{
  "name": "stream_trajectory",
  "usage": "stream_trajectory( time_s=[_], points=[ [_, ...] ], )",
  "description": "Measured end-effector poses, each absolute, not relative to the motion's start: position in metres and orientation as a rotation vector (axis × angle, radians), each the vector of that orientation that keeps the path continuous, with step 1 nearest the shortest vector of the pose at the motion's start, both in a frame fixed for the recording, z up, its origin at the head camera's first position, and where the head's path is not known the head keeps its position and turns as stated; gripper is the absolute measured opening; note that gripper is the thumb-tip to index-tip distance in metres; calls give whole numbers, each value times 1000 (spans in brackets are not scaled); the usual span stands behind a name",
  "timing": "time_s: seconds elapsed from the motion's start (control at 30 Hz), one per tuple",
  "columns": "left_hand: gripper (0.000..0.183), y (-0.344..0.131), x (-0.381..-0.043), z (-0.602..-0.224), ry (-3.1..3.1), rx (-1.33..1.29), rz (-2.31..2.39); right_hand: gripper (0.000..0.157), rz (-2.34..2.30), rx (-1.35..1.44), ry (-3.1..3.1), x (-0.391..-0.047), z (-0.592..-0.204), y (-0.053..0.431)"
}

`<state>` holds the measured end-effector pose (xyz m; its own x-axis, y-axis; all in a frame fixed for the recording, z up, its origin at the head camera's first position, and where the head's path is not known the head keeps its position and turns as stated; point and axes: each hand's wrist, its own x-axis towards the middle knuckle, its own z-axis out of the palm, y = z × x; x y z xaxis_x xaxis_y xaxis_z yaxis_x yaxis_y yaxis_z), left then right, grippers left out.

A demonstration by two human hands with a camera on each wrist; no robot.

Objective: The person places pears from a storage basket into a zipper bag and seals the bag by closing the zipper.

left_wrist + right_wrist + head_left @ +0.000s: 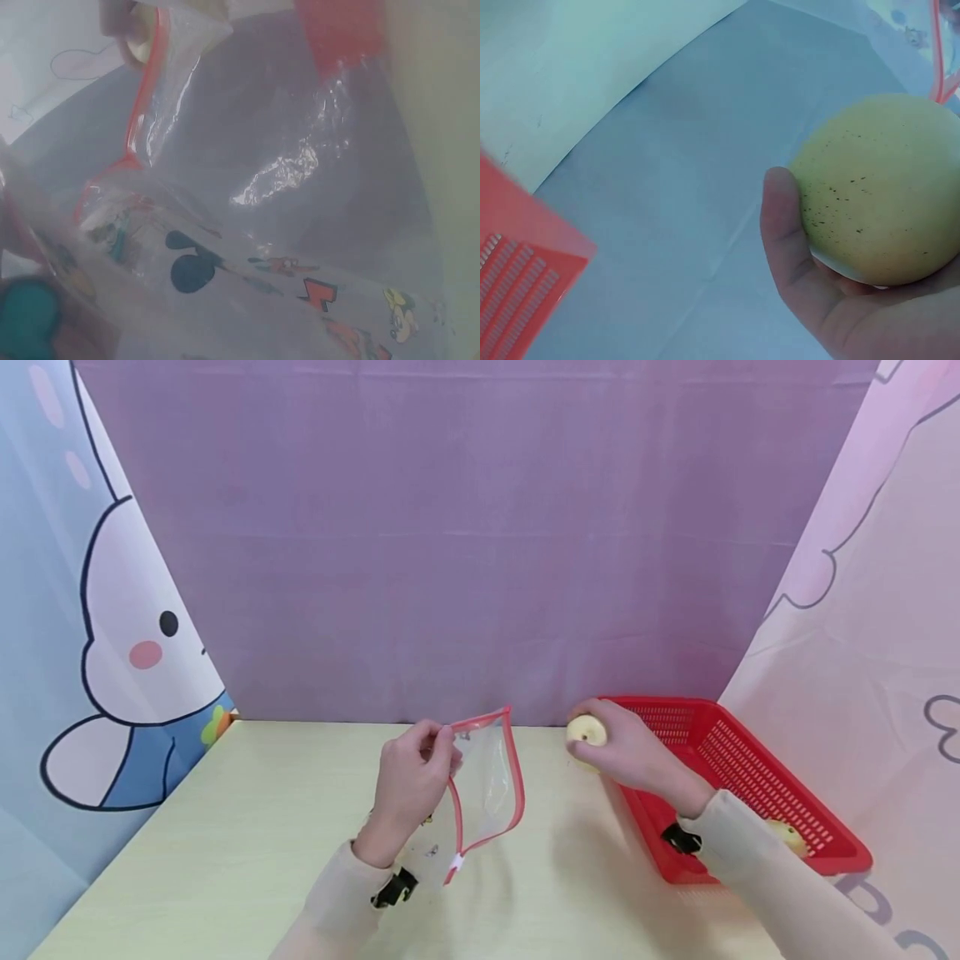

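Observation:
My left hand pinches the top edge of a clear zip bag with red trim. The bag's mouth is spread apart, and a white slider sits at its near corner. Cartoon prints show on the bag's film in the left wrist view. To the right, my right hand grips a round, pale yellow fruit beside the basket's far left corner. Small dark specks dot the fruit in the right wrist view, where the thumb curves along its side. A short gap separates fruit and bag.
A red plastic basket with slotted walls stands at the right, under my right forearm. Inside it, another yellow fruit is partly covered by the sleeve. The pale wooden table ends at a purple cloth; printed curtains hang on both sides.

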<state>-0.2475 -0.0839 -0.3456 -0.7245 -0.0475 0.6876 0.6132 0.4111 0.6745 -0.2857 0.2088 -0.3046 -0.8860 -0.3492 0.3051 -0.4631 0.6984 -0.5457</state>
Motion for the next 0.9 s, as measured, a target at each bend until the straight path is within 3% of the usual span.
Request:
stream_trajectory(
  time_s=[0.9],
  points=[
    [17,-84,-247,-346,-2029,-478,-1341,40,1100,915,-2380,-254,-307,176]
  ],
)
